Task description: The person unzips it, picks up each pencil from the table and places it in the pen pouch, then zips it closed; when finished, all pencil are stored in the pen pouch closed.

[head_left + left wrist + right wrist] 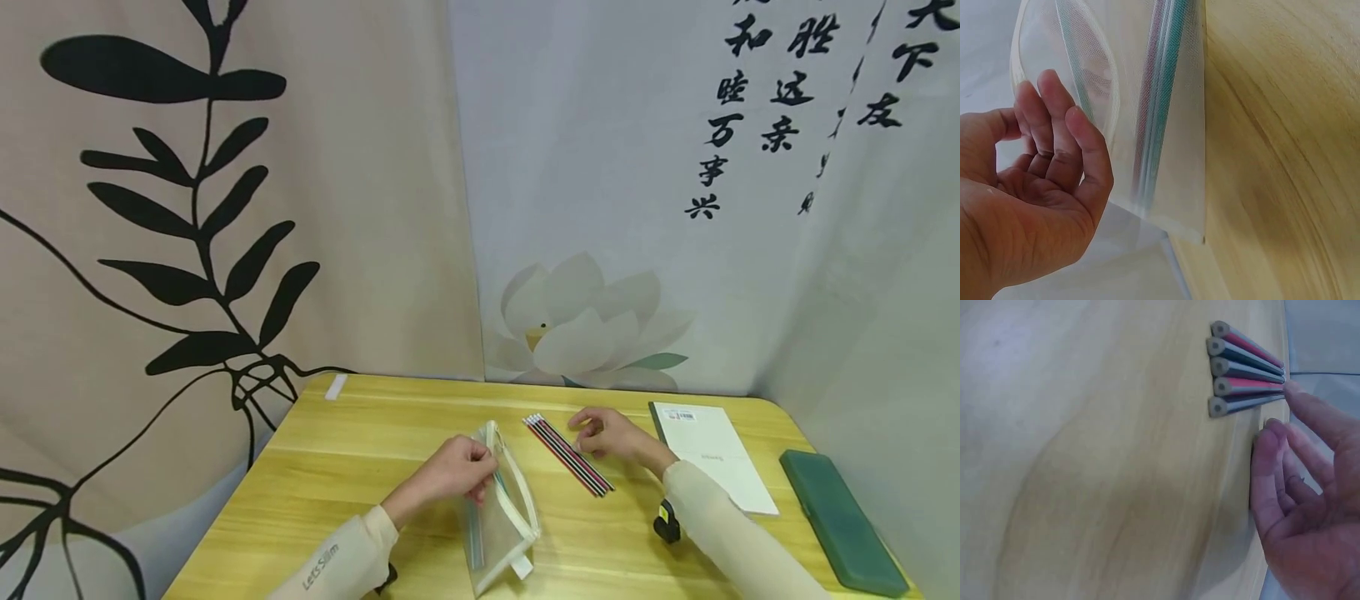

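My left hand (459,468) pinches the upper rim of a see-through mesh zip pouch (498,533), which stands tilted on the table. In the left wrist view the pouch (1172,144) shows a green and a dark red stripe, and the curled fingers partly hide its rim. A row of several striped pencils (568,454), red and black, lies to the pouch's right. Just beside them is my right hand (611,435), its fingers loosely bent. In the right wrist view, a fingertip comes close to the far ends of the pencils (1247,369); whether it touches them is unclear.
A white notepad (716,454) with a dark edge lies right of the right hand. Farther right, a dark green case (843,521) lies near the edge of the wooden table (337,475). A small white strip (336,387) is at the back left. Printed curtains hang behind.
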`<state>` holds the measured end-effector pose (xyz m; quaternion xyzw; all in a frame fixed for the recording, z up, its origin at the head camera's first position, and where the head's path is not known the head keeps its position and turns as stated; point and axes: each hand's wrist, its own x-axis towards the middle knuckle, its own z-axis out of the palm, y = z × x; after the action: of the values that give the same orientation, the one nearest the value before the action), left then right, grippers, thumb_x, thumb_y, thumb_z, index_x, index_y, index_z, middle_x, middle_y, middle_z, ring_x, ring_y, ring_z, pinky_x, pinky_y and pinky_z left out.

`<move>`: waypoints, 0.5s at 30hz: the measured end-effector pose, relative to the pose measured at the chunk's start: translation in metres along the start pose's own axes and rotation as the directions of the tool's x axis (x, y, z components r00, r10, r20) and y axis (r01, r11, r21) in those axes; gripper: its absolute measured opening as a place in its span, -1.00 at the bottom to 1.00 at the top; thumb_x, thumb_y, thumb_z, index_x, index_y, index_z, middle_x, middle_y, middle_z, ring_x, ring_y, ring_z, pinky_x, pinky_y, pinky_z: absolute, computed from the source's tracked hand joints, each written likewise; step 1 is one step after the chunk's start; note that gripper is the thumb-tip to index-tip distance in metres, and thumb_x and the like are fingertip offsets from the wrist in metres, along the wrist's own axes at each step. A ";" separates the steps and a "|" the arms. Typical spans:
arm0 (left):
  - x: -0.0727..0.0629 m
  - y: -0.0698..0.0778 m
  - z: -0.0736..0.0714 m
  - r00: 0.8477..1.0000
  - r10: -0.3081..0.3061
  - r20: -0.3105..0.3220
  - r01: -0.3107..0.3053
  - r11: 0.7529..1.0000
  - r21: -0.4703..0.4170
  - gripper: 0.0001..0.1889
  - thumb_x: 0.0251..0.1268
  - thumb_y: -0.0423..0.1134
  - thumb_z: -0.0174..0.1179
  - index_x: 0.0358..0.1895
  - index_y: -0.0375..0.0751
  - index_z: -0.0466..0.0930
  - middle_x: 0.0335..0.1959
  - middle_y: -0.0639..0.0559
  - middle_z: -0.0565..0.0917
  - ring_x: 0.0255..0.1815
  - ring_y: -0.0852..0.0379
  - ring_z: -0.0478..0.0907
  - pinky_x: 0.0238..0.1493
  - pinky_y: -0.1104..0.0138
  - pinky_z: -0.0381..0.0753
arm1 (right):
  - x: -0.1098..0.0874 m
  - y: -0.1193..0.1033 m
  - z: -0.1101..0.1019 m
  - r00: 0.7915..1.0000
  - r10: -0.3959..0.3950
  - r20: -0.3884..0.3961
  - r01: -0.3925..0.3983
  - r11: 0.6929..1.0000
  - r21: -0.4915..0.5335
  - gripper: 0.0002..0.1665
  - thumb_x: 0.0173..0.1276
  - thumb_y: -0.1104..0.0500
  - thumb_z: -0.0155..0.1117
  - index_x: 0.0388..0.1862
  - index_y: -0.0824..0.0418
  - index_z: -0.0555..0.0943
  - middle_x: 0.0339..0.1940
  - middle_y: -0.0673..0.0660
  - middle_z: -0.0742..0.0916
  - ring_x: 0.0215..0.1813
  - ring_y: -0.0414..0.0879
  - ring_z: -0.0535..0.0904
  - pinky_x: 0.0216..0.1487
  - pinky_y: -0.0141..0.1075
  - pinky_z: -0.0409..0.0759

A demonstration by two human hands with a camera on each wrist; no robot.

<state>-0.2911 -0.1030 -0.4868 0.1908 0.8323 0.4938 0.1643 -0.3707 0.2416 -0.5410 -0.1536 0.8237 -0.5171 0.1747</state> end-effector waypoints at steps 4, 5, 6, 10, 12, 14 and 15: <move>0.000 0.001 0.001 1.000 -0.001 0.007 0.002 1.000 -0.012 -0.64 0.48 -0.26 0.09 -0.59 -0.16 0.54 -0.69 0.09 0.59 -0.66 0.20 0.62 -0.48 0.27 0.75 | 0.003 0.001 -0.003 0.999 -0.001 0.042 -0.001 0.999 0.034 -0.57 0.50 0.36 0.26 0.31 0.39 0.54 -0.22 0.22 0.67 -0.22 -0.08 0.66 -0.35 -0.27 0.46; 0.000 0.000 0.001 1.000 -0.003 0.008 0.003 1.000 -0.016 -0.64 0.48 -0.27 0.09 -0.59 -0.16 0.54 -0.68 0.09 0.59 -0.66 0.21 0.62 -0.47 0.26 0.75 | 0.003 0.000 -0.003 0.999 0.001 0.048 -0.002 0.999 0.037 -0.57 0.50 0.37 0.24 0.32 0.39 0.54 -0.25 0.20 0.66 -0.26 -0.08 0.62 -0.36 -0.27 0.43; 0.000 0.000 0.001 1.000 -0.004 0.010 0.004 1.000 -0.020 -0.64 0.49 -0.26 0.09 -0.59 -0.17 0.54 -0.68 0.09 0.59 -0.66 0.21 0.62 -0.47 0.26 0.76 | 0.004 0.000 -0.003 0.999 0.004 0.052 -0.006 0.999 0.039 -0.58 0.51 0.37 0.23 0.32 0.38 0.55 -0.28 0.18 0.63 -0.31 -0.07 0.55 -0.38 -0.27 0.41; 0.000 0.000 0.001 1.000 -0.011 0.015 0.011 0.999 -0.030 -0.64 0.49 -0.27 0.08 -0.59 -0.17 0.54 -0.67 0.09 0.59 -0.66 0.21 0.61 -0.46 0.26 0.78 | 0.004 -0.001 -0.002 0.998 0.026 0.053 -0.029 0.998 0.060 -0.60 0.52 0.39 0.19 0.30 0.39 0.58 -0.37 0.12 0.59 -0.44 -0.07 0.32 -0.41 -0.28 0.34; 0.000 0.000 0.002 1.000 -0.014 0.020 0.014 0.999 -0.033 -0.64 0.49 -0.27 0.08 -0.59 -0.17 0.54 -0.67 0.09 0.59 -0.66 0.21 0.61 -0.45 0.25 0.78 | 0.003 -0.001 -0.002 0.998 0.033 0.047 -0.036 0.997 0.066 -0.62 0.52 0.38 0.19 0.27 0.40 0.59 -0.41 0.11 0.56 -0.48 -0.08 0.26 -0.44 -0.29 0.32; 0.000 0.000 0.002 1.000 -0.017 0.024 0.018 0.999 -0.035 -0.64 0.49 -0.27 0.09 -0.58 -0.17 0.55 -0.67 0.09 0.60 -0.66 0.22 0.61 -0.45 0.24 0.79 | 0.004 -0.001 -0.001 0.998 0.042 0.037 -0.045 0.997 0.064 -0.64 0.51 0.37 0.22 0.25 0.39 0.62 -0.43 0.10 0.55 -0.50 -0.08 0.25 -0.46 -0.29 0.31; 0.000 0.000 0.002 0.999 -0.018 0.026 0.019 0.999 -0.036 -0.64 0.49 -0.27 0.09 -0.58 -0.17 0.55 -0.66 0.09 0.60 -0.66 0.22 0.61 -0.44 0.24 0.79 | 0.004 -0.001 -0.001 0.998 0.045 0.033 -0.047 0.997 0.060 -0.65 0.51 0.36 0.24 0.23 0.38 0.63 -0.44 0.10 0.54 -0.50 -0.08 0.25 -0.47 -0.30 0.31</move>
<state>-0.2896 -0.1012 -0.4876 0.1865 0.8228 0.5047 0.1831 -0.3748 0.2400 -0.5401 -0.1372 0.8082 -0.5351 0.2041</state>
